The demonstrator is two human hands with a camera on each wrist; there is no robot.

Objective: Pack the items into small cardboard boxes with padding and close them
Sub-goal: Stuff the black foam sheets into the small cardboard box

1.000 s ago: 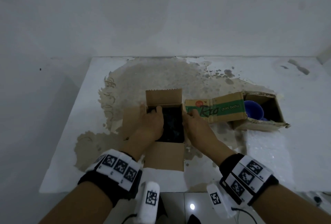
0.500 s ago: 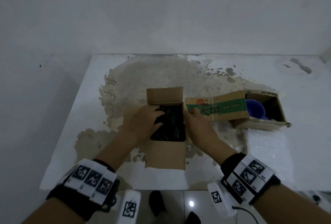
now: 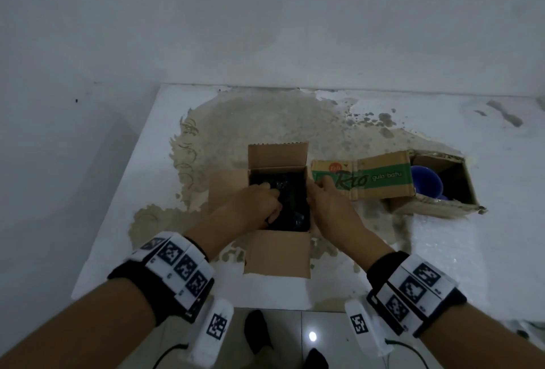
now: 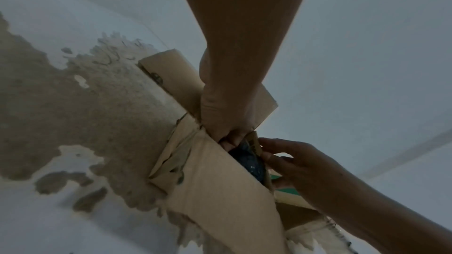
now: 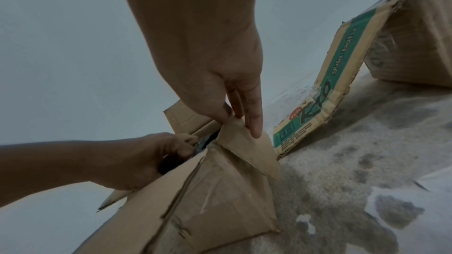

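Note:
A small cardboard box (image 3: 277, 253) stands mid-table with its flaps spread open. Inside lies a black, shiny, crinkled bundle (image 3: 295, 200). My left hand (image 3: 250, 203) reaches in from the left with its fingers curled onto the bundle; the left wrist view shows the fingertips (image 4: 229, 138) dug in beside the black bundle (image 4: 249, 159). At the box's right wall, my right hand (image 3: 327, 200) pinches the right flap (image 5: 244, 142), two fingers (image 5: 252, 115) straight along its outside. What the bundle wraps is hidden.
Just to the right, a second cardboard box (image 3: 436, 206) lies open with a blue cup (image 3: 426, 182) inside and a green printed flap (image 3: 368, 179) reaching toward my right hand. A white padding sheet (image 3: 442, 244) lies front right. The table's front edge (image 3: 177, 295) is near.
My left hand has moved from the box's left rim down into the box onto the black bundle. The right hand has stayed at the right flap.

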